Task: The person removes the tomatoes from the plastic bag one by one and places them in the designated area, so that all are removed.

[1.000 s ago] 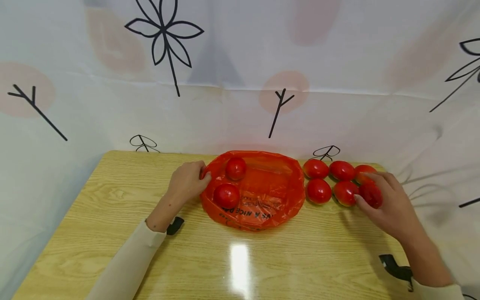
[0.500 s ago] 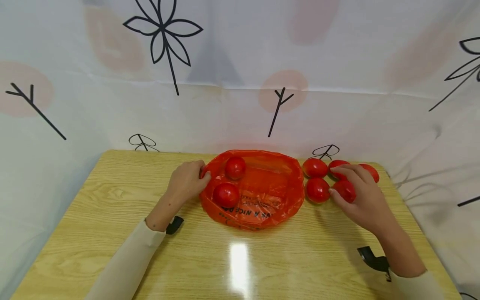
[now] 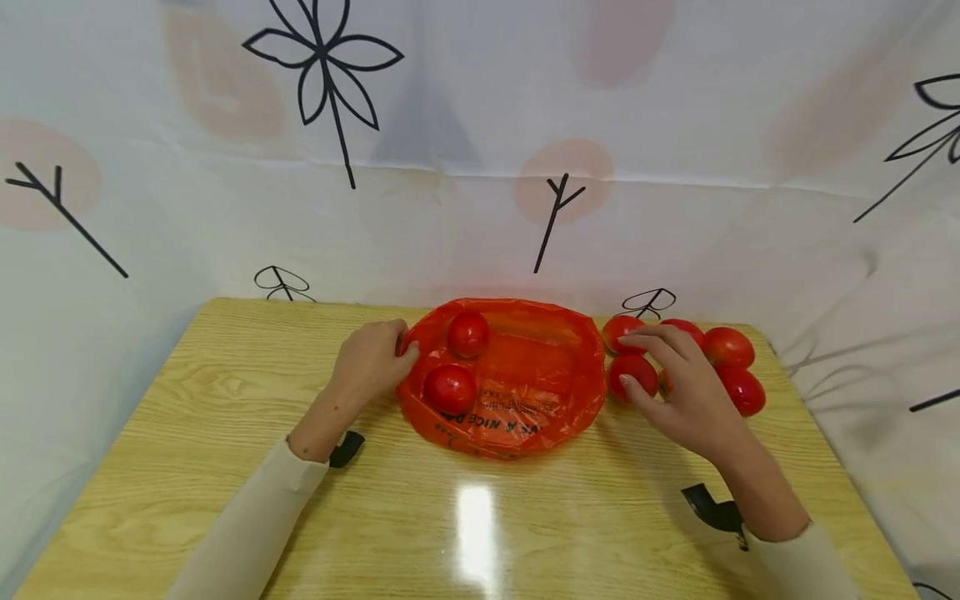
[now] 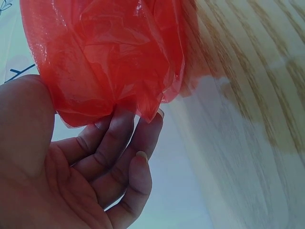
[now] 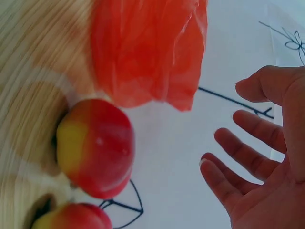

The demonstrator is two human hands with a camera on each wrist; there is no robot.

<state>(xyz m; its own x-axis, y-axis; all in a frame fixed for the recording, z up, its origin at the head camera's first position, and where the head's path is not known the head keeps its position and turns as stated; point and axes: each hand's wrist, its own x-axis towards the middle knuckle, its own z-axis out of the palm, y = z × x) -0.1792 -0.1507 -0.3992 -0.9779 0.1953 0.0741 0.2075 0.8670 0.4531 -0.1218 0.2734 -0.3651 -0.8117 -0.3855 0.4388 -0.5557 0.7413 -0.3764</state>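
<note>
My left hand (image 3: 371, 360) pinches the left rim of a red plastic bag (image 3: 525, 358), its thumb and fingers meeting at the film in the left wrist view. The bag (image 4: 109, 52) stands with its mouth spread wide. Two red apples lie inside it on the left, a rear apple (image 3: 468, 334) and a front apple (image 3: 450, 389). Over the apples right of the bag hovers my right hand (image 3: 690, 400), fingers spread and holding nothing. Nearest its fingertips is an apple (image 3: 632, 377); in the right wrist view, a red and yellow apple (image 5: 95, 148) sits apart from the hand.
Several apples stand in two rows beside the bag, among them a far right apple (image 3: 729, 347) and one in front of it. The wooden table (image 3: 585, 517) ends against a patterned cloth (image 3: 465, 225). Black wrist mounts hang beside both wrists.
My right hand has moved left along the apple rows, from the far right pair towards the pair beside the bag. The left hand stays on the bag rim, and both apples inside lie as before.
</note>
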